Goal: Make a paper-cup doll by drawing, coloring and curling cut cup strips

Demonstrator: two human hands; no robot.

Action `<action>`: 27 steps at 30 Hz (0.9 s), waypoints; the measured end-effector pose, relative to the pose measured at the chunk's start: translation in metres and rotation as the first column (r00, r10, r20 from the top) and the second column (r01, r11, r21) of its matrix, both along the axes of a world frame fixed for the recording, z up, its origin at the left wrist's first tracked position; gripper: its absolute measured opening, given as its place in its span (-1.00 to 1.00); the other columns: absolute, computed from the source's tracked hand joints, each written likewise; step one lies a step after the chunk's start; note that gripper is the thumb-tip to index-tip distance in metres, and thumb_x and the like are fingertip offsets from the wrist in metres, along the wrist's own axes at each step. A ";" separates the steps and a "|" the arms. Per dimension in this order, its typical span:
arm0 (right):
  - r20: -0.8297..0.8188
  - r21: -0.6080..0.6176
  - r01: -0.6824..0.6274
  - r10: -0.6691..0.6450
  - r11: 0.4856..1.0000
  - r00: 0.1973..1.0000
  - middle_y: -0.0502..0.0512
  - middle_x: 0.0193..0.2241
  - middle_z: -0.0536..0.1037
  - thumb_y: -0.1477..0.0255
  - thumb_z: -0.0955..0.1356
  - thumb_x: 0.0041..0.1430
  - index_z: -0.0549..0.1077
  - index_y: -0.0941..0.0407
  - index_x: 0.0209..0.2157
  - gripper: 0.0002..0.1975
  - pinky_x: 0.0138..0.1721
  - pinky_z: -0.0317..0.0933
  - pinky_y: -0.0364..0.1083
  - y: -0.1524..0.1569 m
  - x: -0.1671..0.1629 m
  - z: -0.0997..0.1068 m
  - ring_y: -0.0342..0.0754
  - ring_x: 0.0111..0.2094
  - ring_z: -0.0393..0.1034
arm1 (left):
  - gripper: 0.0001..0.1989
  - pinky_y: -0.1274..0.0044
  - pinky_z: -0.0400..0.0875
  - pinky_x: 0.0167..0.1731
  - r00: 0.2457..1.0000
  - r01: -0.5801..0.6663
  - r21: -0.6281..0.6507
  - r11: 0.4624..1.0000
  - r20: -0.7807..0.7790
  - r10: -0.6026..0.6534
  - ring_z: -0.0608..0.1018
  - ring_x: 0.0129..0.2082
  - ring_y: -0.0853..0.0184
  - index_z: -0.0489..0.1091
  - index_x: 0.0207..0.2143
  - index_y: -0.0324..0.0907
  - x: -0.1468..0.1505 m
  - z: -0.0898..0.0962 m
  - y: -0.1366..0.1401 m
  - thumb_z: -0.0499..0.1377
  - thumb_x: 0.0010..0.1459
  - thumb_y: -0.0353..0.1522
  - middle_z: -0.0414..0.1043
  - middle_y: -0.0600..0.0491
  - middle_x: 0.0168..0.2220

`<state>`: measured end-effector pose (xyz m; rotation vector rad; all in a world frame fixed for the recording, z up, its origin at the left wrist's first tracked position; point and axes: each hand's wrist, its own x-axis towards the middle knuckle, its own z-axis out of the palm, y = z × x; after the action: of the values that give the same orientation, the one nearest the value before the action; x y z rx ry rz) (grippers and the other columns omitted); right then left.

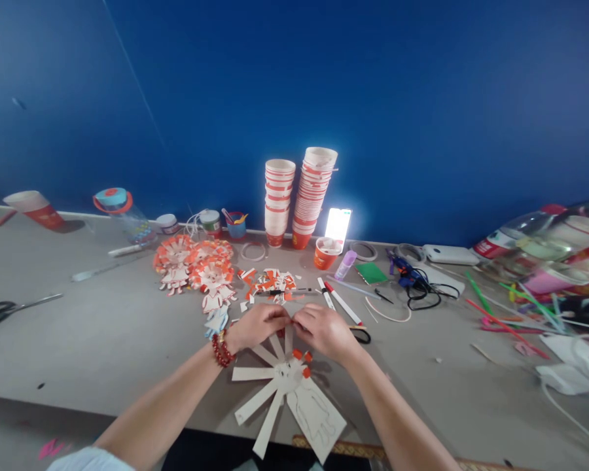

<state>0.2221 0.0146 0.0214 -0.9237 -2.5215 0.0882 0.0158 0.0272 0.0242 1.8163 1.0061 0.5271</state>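
Note:
A cut-open paper cup [287, 378] lies near the table's front edge, its long white strips fanned out around a small drawn face. A wider panel [317, 418] of it carries a pencilled figure. On its right side, short strips are rolled into orange curls [302, 356]. My left hand [259, 325], with a red bead bracelet on the wrist, and my right hand [324, 329] meet at the far end of one upright strip [288, 340]. The fingers of both are pinched together on that end, and the fingertips partly hide it.
Finished paper figures [211, 275] and orange-white scraps [273, 281] lie beyond my hands. Two stacks of paper cups [314, 196] stand against the wall beside a lit phone [338, 226]. Markers [342, 302], a glue gun [407, 271], scissors [10, 311] and pipe cleaners [500, 320] lie around.

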 end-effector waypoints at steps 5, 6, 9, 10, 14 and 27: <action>-0.016 -0.014 -0.004 0.004 1.000 1.000 0.04 -0.53 0.45 0.49 0.25 0.26 0.35 0.11 -0.49 -0.78 -0.43 0.09 -0.12 -0.002 -0.001 0.004 -0.07 -0.43 0.32 | -0.73 0.62 0.20 -0.47 1.000 0.023 0.028 0.999 0.004 -0.023 0.38 -0.47 0.41 0.45 -0.36 -0.23 -0.001 -0.007 0.000 0.08 0.22 -0.22 0.40 0.11 -0.48; -0.021 -0.030 -0.005 0.004 1.000 1.000 0.03 -0.53 0.45 0.49 0.26 0.26 0.35 0.11 -0.49 -0.79 -0.43 0.08 -0.13 -0.002 0.000 0.005 -0.07 -0.43 0.31 | -0.73 0.63 0.19 -0.48 1.000 0.018 0.035 0.999 -0.005 -0.018 0.38 -0.47 0.41 0.45 -0.35 -0.23 -0.001 -0.007 -0.001 0.09 0.21 -0.22 0.40 0.11 -0.49; -0.029 -0.097 0.006 -0.009 0.995 1.000 0.03 -0.53 0.46 0.52 0.28 0.21 0.35 0.11 -0.48 -0.83 -0.43 0.06 -0.14 -0.002 0.001 0.006 -0.08 -0.44 0.31 | -0.75 0.62 0.21 -0.47 0.999 0.005 0.055 0.998 -0.038 -0.003 0.39 -0.46 0.40 0.46 -0.34 -0.23 0.000 -0.003 -0.002 0.11 0.19 -0.24 0.41 0.09 -0.48; -0.026 -0.121 0.013 -0.017 0.993 1.000 0.03 -0.53 0.46 0.54 0.28 0.20 0.36 0.11 -0.46 -0.85 -0.44 0.06 -0.14 -0.002 0.002 0.006 -0.08 -0.44 0.32 | -0.76 0.62 0.21 -0.46 0.999 0.000 0.062 0.998 -0.045 0.003 0.40 -0.46 0.40 0.46 -0.34 -0.23 0.001 -0.002 -0.003 0.12 0.18 -0.25 0.42 0.09 -0.47; -0.008 -0.201 0.045 -0.048 0.978 0.999 0.03 -0.50 0.48 0.55 0.27 0.19 0.39 0.11 -0.41 -0.88 -0.41 0.06 -0.15 -0.003 0.002 0.005 -0.07 -0.41 0.34 | -0.81 0.61 0.22 -0.46 0.996 -0.033 0.109 0.993 -0.077 0.042 0.41 -0.46 0.40 0.43 -0.39 -0.22 0.002 0.003 -0.005 0.13 0.16 -0.28 0.43 0.10 -0.49; -0.027 -0.287 0.090 -0.102 0.954 0.994 0.02 -0.53 0.43 0.55 0.31 0.13 0.34 0.11 -0.47 -0.88 -0.43 0.03 -0.17 -0.005 -0.003 0.004 -0.08 -0.43 0.29 | -0.74 0.61 0.21 -0.45 0.985 0.075 0.151 0.986 -0.164 -0.050 0.41 -0.45 0.39 0.44 -0.36 -0.21 -0.001 0.001 -0.001 0.12 0.20 -0.19 0.43 0.10 -0.46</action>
<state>0.2194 0.0098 0.0250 -1.1419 -2.4604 0.4473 0.0146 0.0258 0.0254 2.0500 1.0351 0.4373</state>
